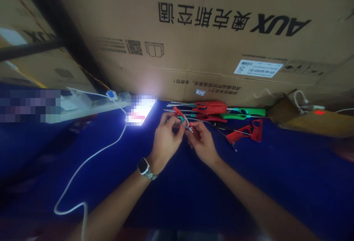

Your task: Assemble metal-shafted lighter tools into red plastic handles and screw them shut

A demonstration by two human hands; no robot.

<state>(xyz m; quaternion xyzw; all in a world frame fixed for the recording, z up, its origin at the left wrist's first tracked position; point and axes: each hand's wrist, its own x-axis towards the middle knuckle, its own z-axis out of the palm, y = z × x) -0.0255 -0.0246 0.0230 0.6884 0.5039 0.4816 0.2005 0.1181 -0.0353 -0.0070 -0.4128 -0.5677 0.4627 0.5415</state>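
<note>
Over the blue cloth, my left hand and my right hand meet at a partly opened red lighter body with pale inner parts showing. My left fingers pinch its upper end, beside a small green piece. The right fingers are wrapped round its lower end. Just beyond my hands lie long-nosed lighters, among them a red one and a green one. Red handle shells rest to the right with a thin metal rod. My fingers partly hide the held pieces.
A large cardboard box walls off the back. At left are a brightly lit phone, a power strip and a white cable trailing toward me. An open cardboard tray with white wires sits at right.
</note>
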